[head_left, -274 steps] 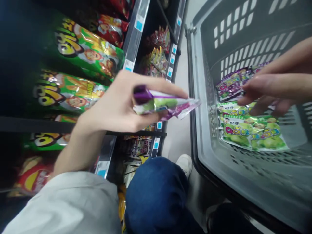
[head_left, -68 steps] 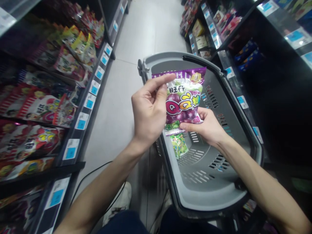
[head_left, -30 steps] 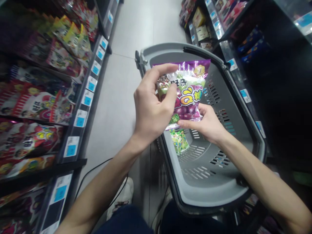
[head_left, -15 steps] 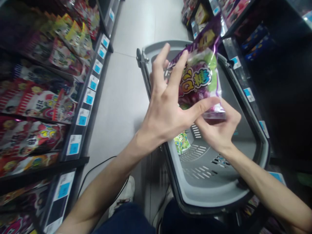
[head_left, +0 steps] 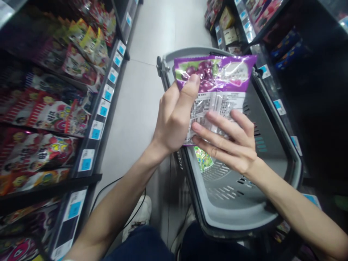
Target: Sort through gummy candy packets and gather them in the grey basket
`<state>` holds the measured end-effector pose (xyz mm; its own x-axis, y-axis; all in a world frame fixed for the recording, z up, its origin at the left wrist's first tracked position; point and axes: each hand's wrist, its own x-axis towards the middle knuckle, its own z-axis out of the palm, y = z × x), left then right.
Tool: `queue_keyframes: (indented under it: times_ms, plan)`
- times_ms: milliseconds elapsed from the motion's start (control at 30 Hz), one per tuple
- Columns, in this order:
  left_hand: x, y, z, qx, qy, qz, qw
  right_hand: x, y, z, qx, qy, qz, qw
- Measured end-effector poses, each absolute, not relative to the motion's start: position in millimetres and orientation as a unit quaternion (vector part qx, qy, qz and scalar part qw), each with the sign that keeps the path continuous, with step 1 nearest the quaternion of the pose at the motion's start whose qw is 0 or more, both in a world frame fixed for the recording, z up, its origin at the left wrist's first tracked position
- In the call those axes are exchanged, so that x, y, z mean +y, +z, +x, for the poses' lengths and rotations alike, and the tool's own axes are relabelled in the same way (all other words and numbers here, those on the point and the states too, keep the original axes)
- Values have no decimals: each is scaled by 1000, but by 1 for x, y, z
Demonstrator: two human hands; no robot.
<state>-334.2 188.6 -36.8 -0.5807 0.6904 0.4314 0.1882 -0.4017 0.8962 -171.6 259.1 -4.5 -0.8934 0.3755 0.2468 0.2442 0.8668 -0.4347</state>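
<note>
A purple and white bag of gummy candy [head_left: 233, 78] is held up over the basket, its back with grapes and small print facing me. My left hand [head_left: 174, 116] grips its left side, the thumb pressed on the near face and the fingers behind. Across the lower right of the bag lie the fingers of my right hand [head_left: 231, 141], slightly spread; its thumb is hidden, apparently behind the bag. Below stands a grey shopping basket [head_left: 231, 221] with slotted sides. Inside it at the left lies a green packet [head_left: 203, 159], partly covered by the bag and my right hand.
On the left, shelves hold rows of candy bags [head_left: 51, 112] behind price tags [head_left: 95, 130]. Dark shelving [head_left: 312, 98] runs close along the basket's right side. Pale floor tiles [head_left: 136, 94] stretch ahead between them. A black cable [head_left: 106, 188] hangs near my shoe [head_left: 143, 210].
The bag has been turned from its printed front to its back. My left hand has closed on its left side, and my right fingers have moved onto the near face.
</note>
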Motion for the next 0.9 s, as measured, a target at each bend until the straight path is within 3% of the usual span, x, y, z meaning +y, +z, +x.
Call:
queue_keyframes:
  times_ms: [167, 267, 400, 900]
  plan:
    - [189, -31, -330, 497, 757, 382, 182, 263, -8, -175, -964, -20, 57, 257]
    - [189, -31, -330, 514, 746, 387, 172, 266, -10, -172, -951, -110, 84, 275]
    - [189, -34, -330, 524, 740, 388, 162, 270, -14, -170, -969, -77, 53, 229]
    - [193, -37, -332, 528, 738, 394, 147, 271, -23, -170, -963, -50, 43, 263]
